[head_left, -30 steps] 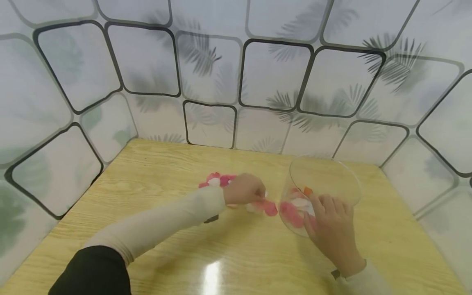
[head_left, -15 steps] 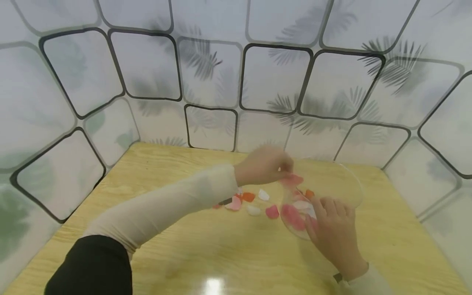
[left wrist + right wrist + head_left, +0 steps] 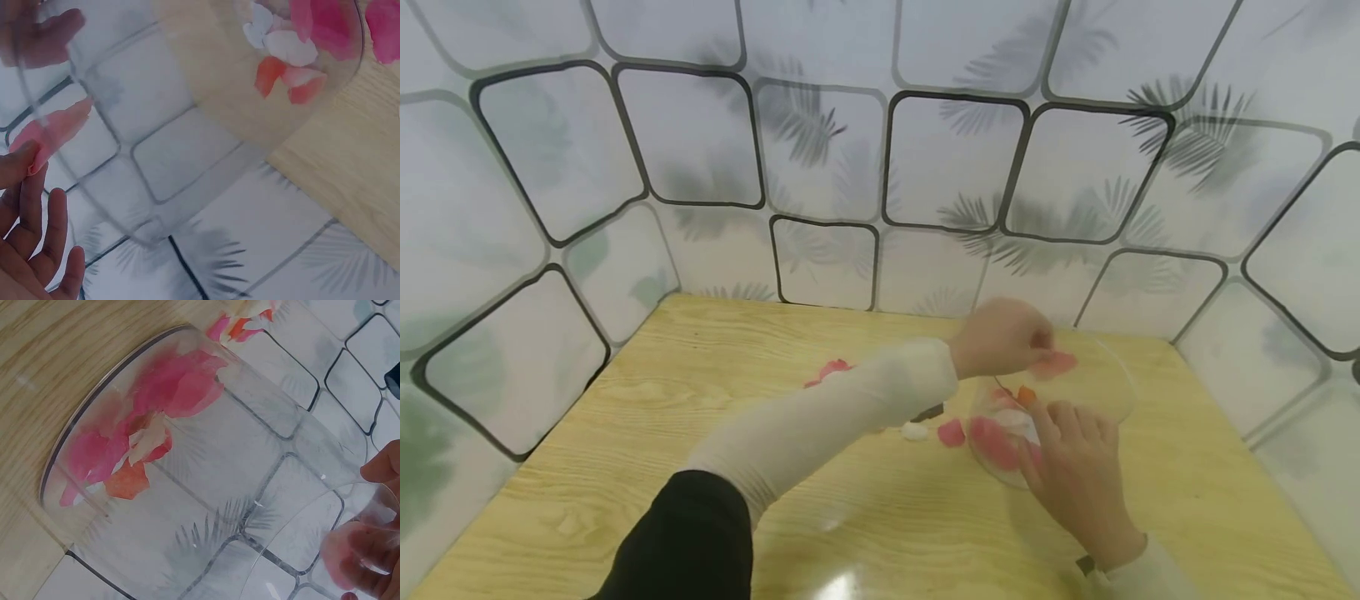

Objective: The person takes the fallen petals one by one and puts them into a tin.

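The left hand (image 3: pixel 1003 337) pinches a pink petal (image 3: pixel 1055 364) between thumb and fingertip, its other fingers loosely bent and apart; the petal is at the mouth of the clear tub (image 3: pixel 206 469), though I cannot tell whether it is inside the rim; the right hand (image 3: pixel 1078 471) rests on the tub's near side, fingers together and relaxed, thumb set apart.

In the tub's bottom lies a heap (image 3: pixel 994 443) of pink, white and orange petals; on the worktop (image 3: pixel 887 533), a deep-pink petal (image 3: pixel 951 433) lies just beside the tub, with a white petal (image 3: pixel 914 432) to its left; more petals (image 3: pixel 831 369) show past the pale left sleeve (image 3: pixel 842 412), which partly hides them.
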Available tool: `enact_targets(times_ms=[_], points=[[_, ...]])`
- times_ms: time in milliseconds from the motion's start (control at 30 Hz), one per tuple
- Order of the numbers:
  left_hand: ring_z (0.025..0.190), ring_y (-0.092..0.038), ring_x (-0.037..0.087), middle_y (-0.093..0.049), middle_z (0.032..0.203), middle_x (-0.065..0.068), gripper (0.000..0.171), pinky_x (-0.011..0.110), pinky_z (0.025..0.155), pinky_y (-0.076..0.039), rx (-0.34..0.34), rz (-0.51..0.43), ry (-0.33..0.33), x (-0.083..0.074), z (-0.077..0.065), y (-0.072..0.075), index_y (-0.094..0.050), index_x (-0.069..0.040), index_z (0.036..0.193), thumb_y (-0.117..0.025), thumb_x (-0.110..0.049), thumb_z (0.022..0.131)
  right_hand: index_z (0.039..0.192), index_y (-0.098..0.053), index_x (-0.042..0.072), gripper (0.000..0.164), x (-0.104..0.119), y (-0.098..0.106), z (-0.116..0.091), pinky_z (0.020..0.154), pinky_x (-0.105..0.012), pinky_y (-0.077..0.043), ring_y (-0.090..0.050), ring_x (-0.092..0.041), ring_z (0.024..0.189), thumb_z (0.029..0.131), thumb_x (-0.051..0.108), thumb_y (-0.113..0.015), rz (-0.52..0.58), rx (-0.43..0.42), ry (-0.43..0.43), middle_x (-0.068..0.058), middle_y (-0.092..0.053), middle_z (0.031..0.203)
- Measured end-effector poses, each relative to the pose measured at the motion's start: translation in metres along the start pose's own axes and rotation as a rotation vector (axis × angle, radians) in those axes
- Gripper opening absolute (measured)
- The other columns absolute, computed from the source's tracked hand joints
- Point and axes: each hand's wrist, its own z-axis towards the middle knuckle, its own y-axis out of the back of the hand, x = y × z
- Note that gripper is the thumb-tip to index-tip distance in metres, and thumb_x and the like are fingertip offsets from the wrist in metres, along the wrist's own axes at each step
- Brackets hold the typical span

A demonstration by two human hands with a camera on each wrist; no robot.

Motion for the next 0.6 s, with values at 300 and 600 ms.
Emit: enact_targets(times_ms=[300, 600], points=[[0.065, -0.056, 0.001, -0.064, 0.068, -0.014, 0.036, 0.014, 0.06, -0.041, 0.044, -0.044, 0.041, 0.002, 0.009, -0.027, -0.067, -0.02, 0.071, -0.059, -0.051, 0.087, 0.099, -0.059, 0.001, 0.041, 0.0, 0.0, -0.001, 0.063, -0.043, -0.03, -0.046, -0.031, 0.069, 0.089, 0.034, -0.038, -0.011, 0.005, 0.011, -0.013, -0.05, 0.077], [0.08, -0.061, 0.002, -0.07, 0.086, -0.012, 0.029, 0.013, 0.07, -0.046, 0.11, -0.041, 0.052, 0.008, 0.012, -0.041, -0.073, -0.022, 0.093, -0.063, -0.048, 0.085, 0.1, -0.058, 0.0, 0.048, -0.001, 0.001, -0.001, 0.064, -0.044, -0.032, -0.046, -0.031, 0.069, 0.093, 0.039, -0.031, -0.023, 0.038, 0.005, -0.014, -0.049, 0.078]])
